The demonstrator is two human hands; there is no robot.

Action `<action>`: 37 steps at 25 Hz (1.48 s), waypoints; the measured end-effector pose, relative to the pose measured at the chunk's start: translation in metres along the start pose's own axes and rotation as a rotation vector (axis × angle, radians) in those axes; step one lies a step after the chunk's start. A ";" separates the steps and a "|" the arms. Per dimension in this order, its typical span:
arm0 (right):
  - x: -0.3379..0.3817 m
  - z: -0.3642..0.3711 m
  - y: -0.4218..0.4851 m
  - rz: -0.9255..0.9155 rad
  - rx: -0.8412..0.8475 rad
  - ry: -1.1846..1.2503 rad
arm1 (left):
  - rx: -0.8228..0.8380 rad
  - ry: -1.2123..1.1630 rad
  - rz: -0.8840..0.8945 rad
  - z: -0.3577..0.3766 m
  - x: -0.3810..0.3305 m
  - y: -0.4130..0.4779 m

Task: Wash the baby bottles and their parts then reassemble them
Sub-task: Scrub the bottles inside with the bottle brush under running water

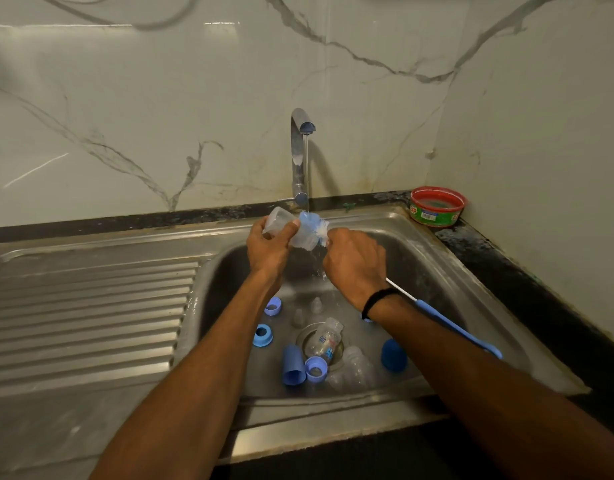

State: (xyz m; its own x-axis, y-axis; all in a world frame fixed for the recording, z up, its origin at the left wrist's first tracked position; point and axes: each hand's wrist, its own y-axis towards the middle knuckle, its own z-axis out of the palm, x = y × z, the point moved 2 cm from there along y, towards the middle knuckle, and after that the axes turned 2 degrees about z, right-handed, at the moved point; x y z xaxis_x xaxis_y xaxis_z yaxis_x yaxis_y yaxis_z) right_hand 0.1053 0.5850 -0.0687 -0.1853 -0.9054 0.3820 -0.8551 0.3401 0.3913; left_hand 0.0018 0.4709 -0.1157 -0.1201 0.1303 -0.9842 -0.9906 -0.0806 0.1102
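Left fingers (293,227) curled round a clear bottle (279,218), thumb across its side; left hand (269,247) holds it tilted above the sink (433,271), base up-left, mouth toward the right. Right hand (355,261) clenched on the bottle brush (447,323), grasping the wire stem just behind the bristle head (316,227). The blue handle sticks out past the wrist, down-right over the basin. Bristle head sits at the bottle's mouth; cannot tell how far in. Black band (378,299) on the right wrist.

Tap (300,157) is running and the water stream (307,174) lands on the bristles and bottle.

On the basin floor below:
- second bottle (328,339) lying over the drain
- third clear bottle (354,370) on its side just beside it, nearer the front
- three blue rings: (272,305), (262,336), (316,368)
- blue cap (293,365) on its side, touching the front ring
- another blue cap (393,355) right of the drain
- two clear teats (317,304), (297,318) standing behind the drain

Ribbed drainboard (90,306) on the left. Red and green tub (437,206) on the dark worktop (506,271) in the back right corner.
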 end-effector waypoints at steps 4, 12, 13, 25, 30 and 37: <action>-0.003 0.000 0.000 0.023 0.009 0.024 | 0.014 0.112 0.085 0.003 -0.006 -0.005; -0.002 -0.002 0.002 0.059 0.030 0.048 | -0.011 0.111 0.136 0.005 -0.012 -0.008; -0.001 -0.002 0.001 0.058 0.038 0.041 | -0.014 0.105 0.137 0.005 -0.013 -0.009; 0.000 -0.003 -0.001 0.066 0.034 0.045 | 0.002 0.088 0.130 0.011 -0.008 -0.012; 0.002 0.005 -0.008 0.020 0.051 0.032 | -0.073 -0.001 0.041 0.007 -0.015 -0.010; 0.006 0.003 -0.011 0.032 0.057 0.035 | -0.063 -0.114 -0.044 0.004 -0.010 -0.010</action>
State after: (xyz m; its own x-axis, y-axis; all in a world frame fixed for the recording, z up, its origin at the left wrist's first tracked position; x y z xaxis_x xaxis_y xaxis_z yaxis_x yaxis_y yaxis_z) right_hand 0.1122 0.5748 -0.0735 -0.1966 -0.8848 0.4225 -0.8755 0.3524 0.3305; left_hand 0.0128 0.4741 -0.1069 -0.0871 0.2467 -0.9652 -0.9894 -0.1340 0.0551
